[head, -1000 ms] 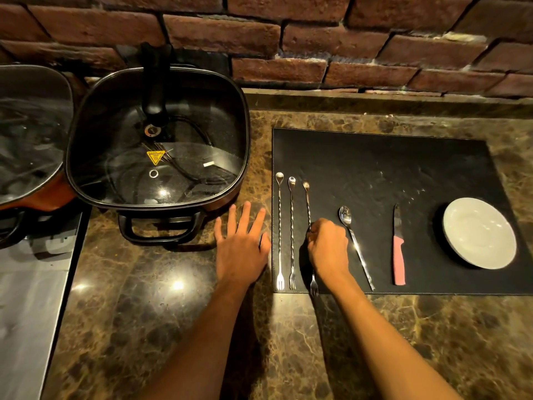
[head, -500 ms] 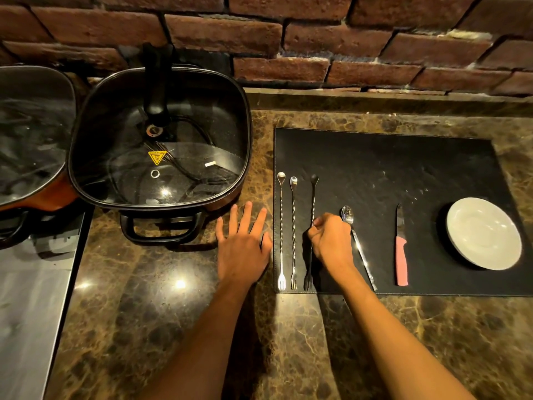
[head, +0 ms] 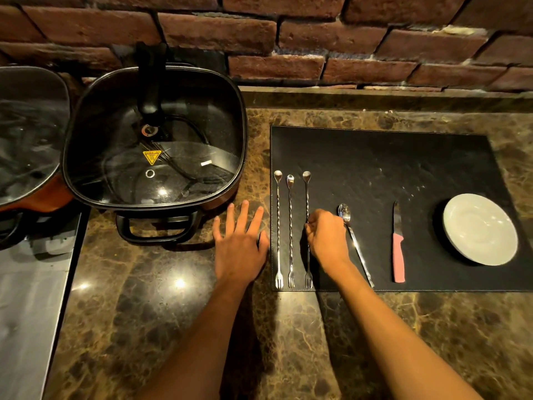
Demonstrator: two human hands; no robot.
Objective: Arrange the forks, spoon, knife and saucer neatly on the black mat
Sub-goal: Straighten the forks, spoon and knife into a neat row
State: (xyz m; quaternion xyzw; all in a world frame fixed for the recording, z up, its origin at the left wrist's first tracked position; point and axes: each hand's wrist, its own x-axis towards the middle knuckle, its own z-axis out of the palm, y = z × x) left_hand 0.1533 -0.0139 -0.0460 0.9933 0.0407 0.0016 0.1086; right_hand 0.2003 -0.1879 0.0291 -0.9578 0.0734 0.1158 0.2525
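Observation:
Three long twisted-stem forks lie side by side at the left edge of the black mat (head: 375, 157), tines toward me: the left fork (head: 278, 226), the middle fork (head: 290, 226) and the right fork (head: 307, 197). My right hand (head: 327, 239) pinches the right fork's stem at mid-length. A spoon (head: 356, 246) lies slanted just right of that hand. A pink-handled knife (head: 398, 255) lies straight beyond it. The white saucer (head: 480, 229) sits at the mat's right end. My left hand (head: 239, 246) rests flat and spread on the counter, left of the mat.
A square black electric pan with a glass lid (head: 155, 140) stands left of the mat, its handle close to my left hand. Another lidded pan (head: 26, 140) sits at the far left. A brick wall (head: 317, 39) backs the marble counter (head: 288, 342).
My right hand has swung the right fork from a slant with tines over the mat's front edge to upright, parallel with the other two. The left hand has stayed put.

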